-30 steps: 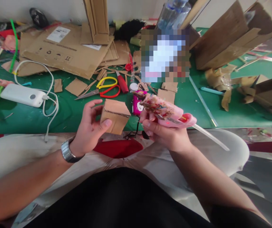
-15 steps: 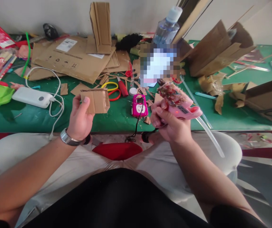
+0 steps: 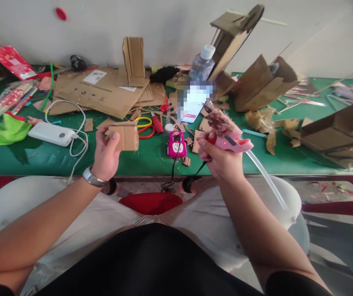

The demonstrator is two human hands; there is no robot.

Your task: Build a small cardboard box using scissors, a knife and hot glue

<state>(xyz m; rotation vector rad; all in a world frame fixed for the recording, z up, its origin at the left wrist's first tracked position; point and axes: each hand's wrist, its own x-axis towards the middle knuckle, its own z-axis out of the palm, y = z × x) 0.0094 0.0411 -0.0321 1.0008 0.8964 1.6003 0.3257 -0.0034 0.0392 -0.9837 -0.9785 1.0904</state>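
My left hand (image 3: 107,154) grips a small folded cardboard box (image 3: 127,137) between thumb and fingers, above the table's front part. A pink hot glue gun (image 3: 230,135) is in my right hand (image 3: 221,158), its nozzle pointing up and away from me. A small red light glows on its side, and a clear glue stick (image 3: 267,179) sticks out of its rear. Between my hands lies a magenta plug adapter (image 3: 177,144) with a black cord. Scissors with yellow and red handles (image 3: 146,130) rest just beyond the box.
Flattened cardboard (image 3: 102,94) covers the back left. A white power bank (image 3: 51,133) with a cable lies at left. Behind the glue gun are a lit phone (image 3: 191,102) and a water bottle (image 3: 201,65). Cardboard structures (image 3: 259,84) stand on the right of the green table (image 3: 133,162).
The camera view has tilted up, so more wall and the tall cardboard structure show. Both hands keep hold of the box and glue gun, with little other movement.
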